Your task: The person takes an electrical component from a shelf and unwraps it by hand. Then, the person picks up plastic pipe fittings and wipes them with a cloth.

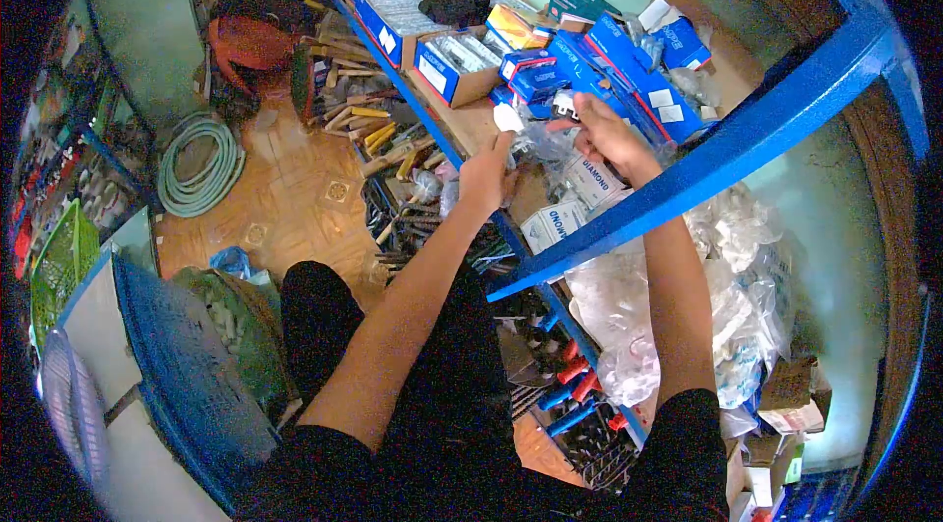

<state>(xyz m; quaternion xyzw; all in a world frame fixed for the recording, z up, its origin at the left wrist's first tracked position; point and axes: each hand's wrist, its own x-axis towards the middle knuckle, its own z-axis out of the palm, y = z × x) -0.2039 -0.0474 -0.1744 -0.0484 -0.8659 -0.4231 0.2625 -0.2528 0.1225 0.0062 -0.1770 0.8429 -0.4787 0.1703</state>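
My left hand (483, 174) is closed, its fingers pinching a small white piece (507, 118) over the shelf's front edge. What that piece is, I cannot make out. To its right, my right hand (611, 137) is closed on a small black-and-white part (566, 109), held between thumb and fingers. Clear plastic bags (545, 144) lie just below and between both hands. White boxes marked DIAMOND (592, 180) sit under my right hand. Right behind the hands are blue boxes (533, 75) on the shelf.
A blue metal shelf post (727, 164) crosses in front of my right forearm. Open boxes of packaged parts (458, 60) line the shelf. Wooden-handled tools (378, 137) are stacked below, a coiled hose (201, 164) lies on the floor, and white plastic bags (629, 316) bulge at lower right.
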